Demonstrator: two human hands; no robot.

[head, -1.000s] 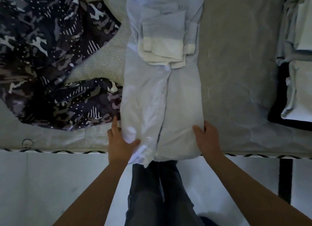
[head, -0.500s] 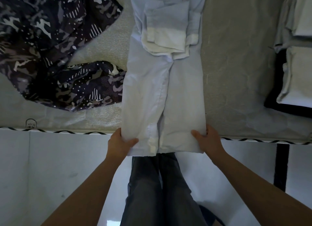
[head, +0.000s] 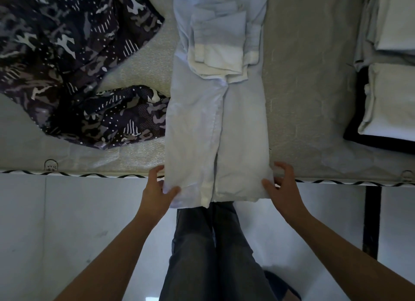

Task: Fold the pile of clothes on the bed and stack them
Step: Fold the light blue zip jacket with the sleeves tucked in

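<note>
A pale blue shirt lies on the bed as a long narrow strip, sides folded in, with its sleeves and white cuffs bunched on top at the far end. Its near end hangs slightly over the mattress edge. My left hand pinches the near left corner, thumb on top. My right hand grips the near right corner, fingers curled at the edge. A stack of folded pale clothes sits at the right on a dark item.
A dark camouflage-print garment lies crumpled on the left of the grey mattress. The bed edge with black-and-white piping runs across. My legs stand on the white floor below. A black bed leg is at right.
Both hands slid from the shirt's sides to its near corners and took hold of them; the hem now overhangs the bed edge. The view shifted slightly.
</note>
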